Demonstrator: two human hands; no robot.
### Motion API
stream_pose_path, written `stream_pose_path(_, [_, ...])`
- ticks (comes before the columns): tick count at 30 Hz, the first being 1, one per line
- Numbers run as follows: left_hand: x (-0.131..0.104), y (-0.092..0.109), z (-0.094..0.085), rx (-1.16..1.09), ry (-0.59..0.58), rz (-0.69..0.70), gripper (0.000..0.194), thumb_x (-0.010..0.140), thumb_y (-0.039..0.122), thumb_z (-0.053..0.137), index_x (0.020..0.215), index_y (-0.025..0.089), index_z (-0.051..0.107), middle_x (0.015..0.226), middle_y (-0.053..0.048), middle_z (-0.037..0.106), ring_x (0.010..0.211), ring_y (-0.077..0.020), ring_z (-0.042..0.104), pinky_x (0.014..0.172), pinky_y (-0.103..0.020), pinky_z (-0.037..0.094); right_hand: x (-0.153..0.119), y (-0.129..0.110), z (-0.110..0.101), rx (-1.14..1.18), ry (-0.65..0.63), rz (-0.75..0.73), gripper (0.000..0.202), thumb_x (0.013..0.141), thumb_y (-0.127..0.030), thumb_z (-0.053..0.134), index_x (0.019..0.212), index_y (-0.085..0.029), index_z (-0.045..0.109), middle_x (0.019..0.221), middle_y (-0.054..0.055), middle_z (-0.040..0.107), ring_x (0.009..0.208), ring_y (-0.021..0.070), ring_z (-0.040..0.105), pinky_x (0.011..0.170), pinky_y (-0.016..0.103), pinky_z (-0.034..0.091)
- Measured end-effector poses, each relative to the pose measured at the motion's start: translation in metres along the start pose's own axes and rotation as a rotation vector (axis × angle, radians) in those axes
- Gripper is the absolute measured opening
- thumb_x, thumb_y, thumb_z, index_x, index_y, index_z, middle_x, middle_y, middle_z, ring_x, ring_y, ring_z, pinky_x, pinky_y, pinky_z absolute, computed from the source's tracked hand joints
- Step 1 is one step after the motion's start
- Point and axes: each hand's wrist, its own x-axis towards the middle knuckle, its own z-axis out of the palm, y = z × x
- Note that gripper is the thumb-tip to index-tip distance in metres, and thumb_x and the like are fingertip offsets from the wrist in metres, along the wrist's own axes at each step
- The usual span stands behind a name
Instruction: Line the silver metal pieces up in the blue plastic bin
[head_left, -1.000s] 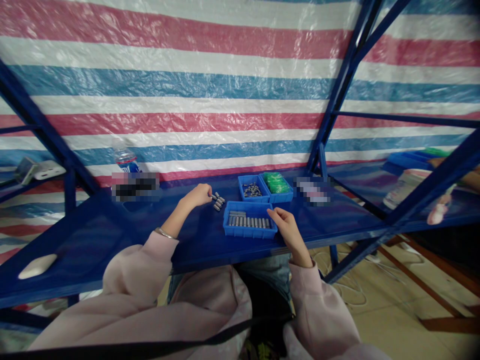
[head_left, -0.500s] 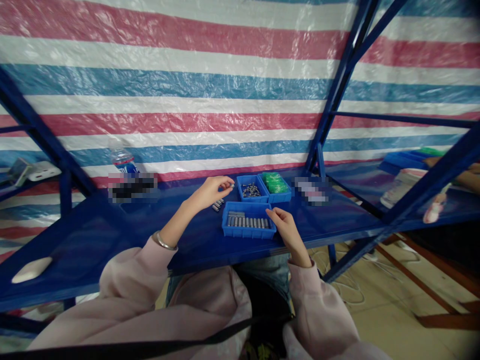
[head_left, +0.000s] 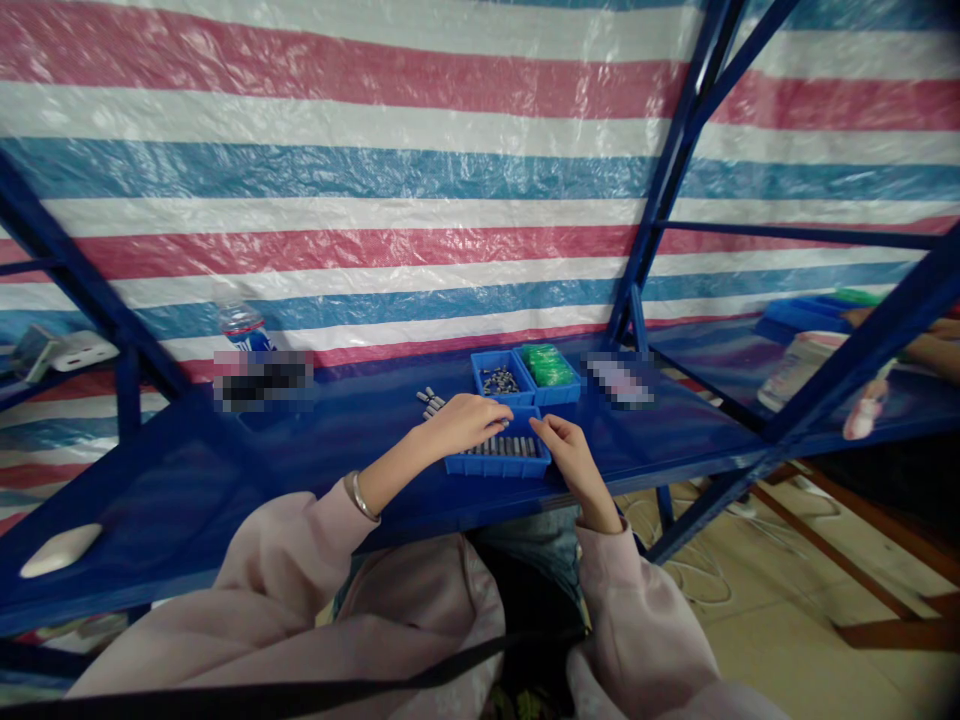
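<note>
My left hand [head_left: 466, 424] reaches over the near blue plastic bin [head_left: 499, 466], its fingers pinched on a small shiny metal part, mostly hidden by the fingertips. Inside that bin stands a row of grey metal cylinders [head_left: 519, 446]; the hand covers its left part. At the bin's right end, my right hand [head_left: 568, 447] is closed with thumb and finger on the rim. Several loose metal cylinders [head_left: 430, 402] lie on the table just beyond my left hand. Behind the near bin, a second blue bin [head_left: 477, 377] holds small metal pieces.
A blue bin with green packets [head_left: 550, 366] stands at the back. On the blue table [head_left: 337, 440] are a bottle [head_left: 244, 325], blurred items and a white mouse-shaped object [head_left: 61, 551]. Blue frame posts [head_left: 667, 180] rise on both sides. Another person's arm [head_left: 930, 340] shows at right.
My left hand has moved right and toward me, from beside the second bin to over the near bin. The right hand stays at the rim.
</note>
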Motion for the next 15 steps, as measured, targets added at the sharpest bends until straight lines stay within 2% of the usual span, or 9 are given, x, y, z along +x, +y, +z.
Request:
stream_pose_path(9, [0.003, -0.003, 0.015, 0.054, -0.065, -0.052, 0.021, 0.091, 0.023, 0.049, 0.103, 0.025, 0.066, 0.100, -0.002, 0.073, 0.090, -0.0185, 0.068, 0.069, -0.023, 0.045, -0.001, 0.001, 0.002, 0.010, -0.007, 0.003, 0.048, 0.078, -0.050, 0.062, 0.055, -0.022, 0.032, 0.053, -0.007, 0.023, 0.050, 0.0091, 0.022, 0.048, 0.026, 0.019])
stream_pose_path(15, [0.001, -0.007, 0.016, 0.040, -0.067, -0.052, 0.022, 0.088, 0.022, 0.049, 0.100, 0.025, 0.067, 0.099, -0.002, 0.073, 0.090, -0.0197, 0.068, 0.068, -0.024, 0.046, -0.001, -0.001, 0.002, -0.003, -0.002, 0.007, 0.049, 0.077, -0.052, 0.063, 0.054, -0.022, 0.031, 0.052, -0.007, 0.024, 0.050, 0.0091, 0.022, 0.048, 0.025, 0.019])
